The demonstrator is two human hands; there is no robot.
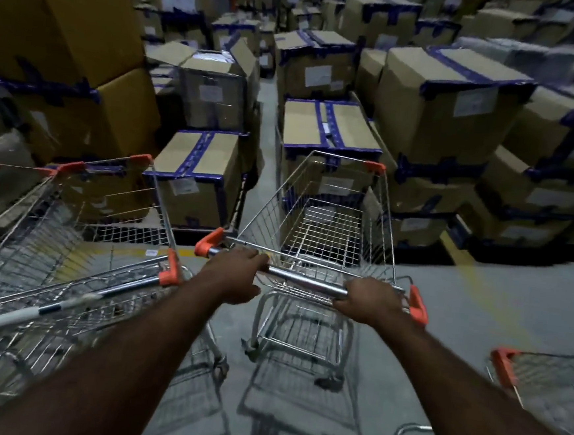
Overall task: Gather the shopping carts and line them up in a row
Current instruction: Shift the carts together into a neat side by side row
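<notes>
Just left of the held cart stands a silver wire shopping cart with orange corner caps (81, 235), its basket angled off-parallel. A second set of orange corners beyond suggests another cart (10, 175), though blur hides the detail. The left hand (236, 275) and right hand (368, 304) both curl around the held cart's chrome handle bar (308, 280). The held cart (330, 220) points lengthwise away from the person, toward the taped brown cardboard boxes (196, 176). The left hand is nearer the neighbouring cart. Right of the held cart, one cart's corner (540, 378) shows. That makes three carts for certain, perhaps four.
</notes>
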